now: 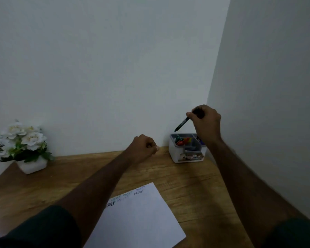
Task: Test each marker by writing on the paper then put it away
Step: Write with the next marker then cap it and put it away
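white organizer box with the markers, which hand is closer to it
Right. The right hand holds a black marker just above the organizer box; the left hand, closed in a fist, hovers beside it to the left.

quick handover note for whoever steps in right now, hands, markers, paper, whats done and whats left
Right hand: holds a black marker, tip down, above the white organizer.
Left hand: closed in a fist above the wooden desk; whether it holds anything cannot be told.
Paper: flat on the desk, several "ABCDEF" test lines along its top edge.
Other markers: in the organizer.
Left: drop the black marker in; untested ones, if any, can't be told.
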A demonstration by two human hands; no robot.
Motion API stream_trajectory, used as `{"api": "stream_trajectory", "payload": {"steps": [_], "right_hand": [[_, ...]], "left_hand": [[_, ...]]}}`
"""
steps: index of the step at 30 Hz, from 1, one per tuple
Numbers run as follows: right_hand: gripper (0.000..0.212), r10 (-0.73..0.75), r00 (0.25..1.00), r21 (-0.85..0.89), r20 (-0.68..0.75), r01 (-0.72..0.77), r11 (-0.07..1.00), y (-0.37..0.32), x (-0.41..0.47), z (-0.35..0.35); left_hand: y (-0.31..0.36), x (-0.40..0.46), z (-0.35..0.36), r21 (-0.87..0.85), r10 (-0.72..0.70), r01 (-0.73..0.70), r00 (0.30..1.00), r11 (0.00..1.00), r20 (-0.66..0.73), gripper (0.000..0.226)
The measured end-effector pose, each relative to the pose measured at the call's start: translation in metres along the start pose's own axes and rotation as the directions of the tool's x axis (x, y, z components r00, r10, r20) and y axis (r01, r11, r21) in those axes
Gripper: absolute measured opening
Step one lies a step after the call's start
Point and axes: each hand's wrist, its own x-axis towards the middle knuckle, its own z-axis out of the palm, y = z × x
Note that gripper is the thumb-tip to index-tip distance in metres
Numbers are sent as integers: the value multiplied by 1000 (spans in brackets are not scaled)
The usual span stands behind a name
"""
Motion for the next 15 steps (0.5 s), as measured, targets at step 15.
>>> {"api": "stream_trajectory", "payload": {"steps": [15], "right_hand": [[22,112,895,-319,431,35,947,30,-1,31]], "left_hand": [[4,5,0,77,5,-8,999,997,42,18]]}}
